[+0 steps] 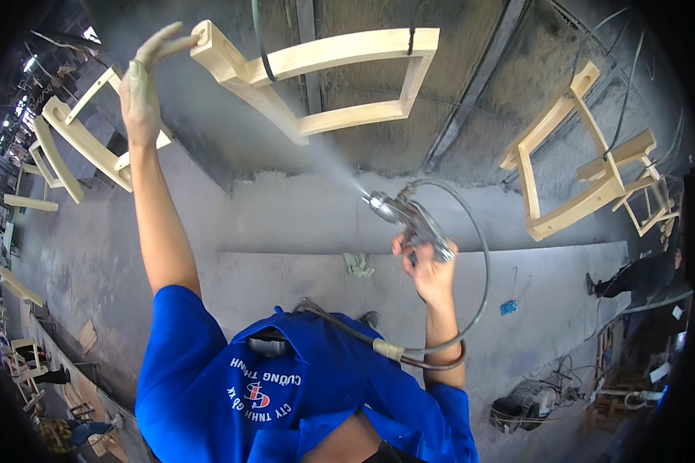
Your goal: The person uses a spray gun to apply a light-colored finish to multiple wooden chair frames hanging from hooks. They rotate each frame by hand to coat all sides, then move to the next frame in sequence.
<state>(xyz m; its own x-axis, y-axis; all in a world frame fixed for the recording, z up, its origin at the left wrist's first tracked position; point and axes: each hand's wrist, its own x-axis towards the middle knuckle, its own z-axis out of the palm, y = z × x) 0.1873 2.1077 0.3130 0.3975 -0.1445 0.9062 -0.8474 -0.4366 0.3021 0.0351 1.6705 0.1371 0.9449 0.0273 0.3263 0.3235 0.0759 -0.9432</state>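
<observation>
A pale wooden chair frame [328, 55] hangs from dark hooks in front of me, tilted, its thick post end at the upper left. My left hand [142, 100] is raised to that end; its fingers are stretched out and the tips touch the wood, or nearly so. My right hand [434, 272] is wrapped round a metal spray gun [411, 218], held below and right of the frame. A white mist fans from the nozzle up and left onto the frame's lower corner. From the gun, a grey hose [484, 270] loops down round my right forearm.
More wooden frames hang at the right [575, 212] and left [85, 143]. Behind the work stands a stained metal wall [479, 54]. On the grey floor lie a greenish cloth [357, 265] and a small blue item [508, 307]. Another person's dark-clothed leg [625, 279] shows at far right.
</observation>
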